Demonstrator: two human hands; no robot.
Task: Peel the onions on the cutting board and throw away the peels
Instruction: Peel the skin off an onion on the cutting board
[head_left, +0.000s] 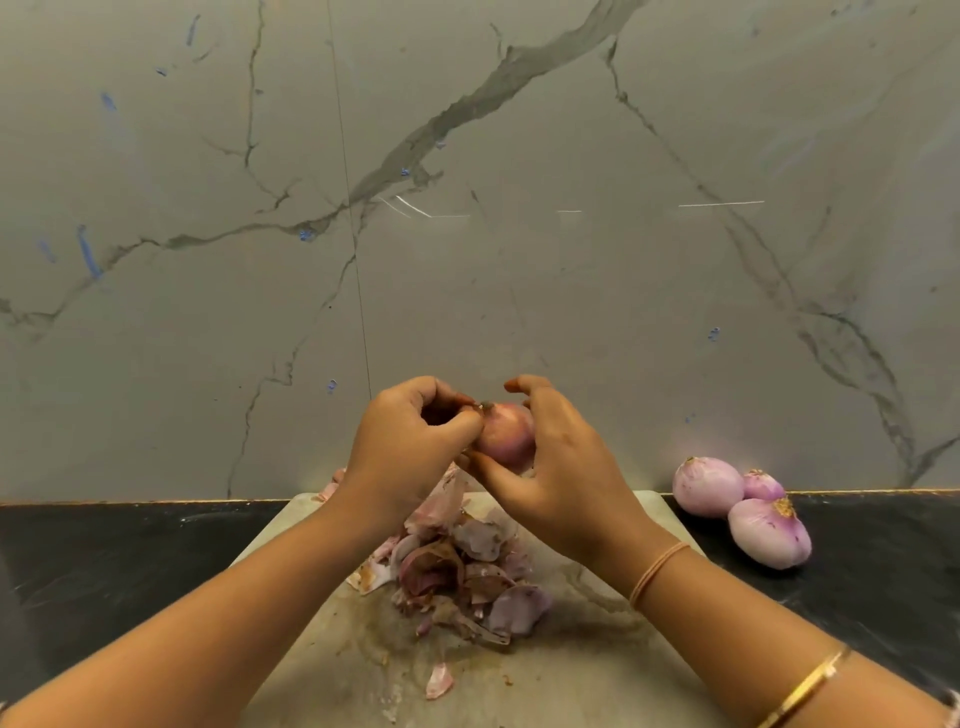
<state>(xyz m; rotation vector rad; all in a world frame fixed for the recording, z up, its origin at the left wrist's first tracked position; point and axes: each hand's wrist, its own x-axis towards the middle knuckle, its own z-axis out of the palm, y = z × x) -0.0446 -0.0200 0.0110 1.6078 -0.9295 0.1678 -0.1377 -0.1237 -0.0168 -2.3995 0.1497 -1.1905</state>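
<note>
Held onion (506, 434): your right grip (550, 483) cups it over the cutting board (597, 649), 12 o'clock; left grip (410, 441) pinches its tip.
Done: three peeled onions (763, 530), table (883, 571) at 3 o'clock.
Left: peel pile (462, 566) unbinned.

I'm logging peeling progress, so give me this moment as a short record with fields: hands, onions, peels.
left hand: fingers pinch the skin at the top of the held onion
right hand: grips the held onion above the cutting board
peeled onions: three, on the dark counter, right of the board
peel pile: heaped mid-board, not yet thrown away
stray peel: alone, toward the board's near edge
</note>
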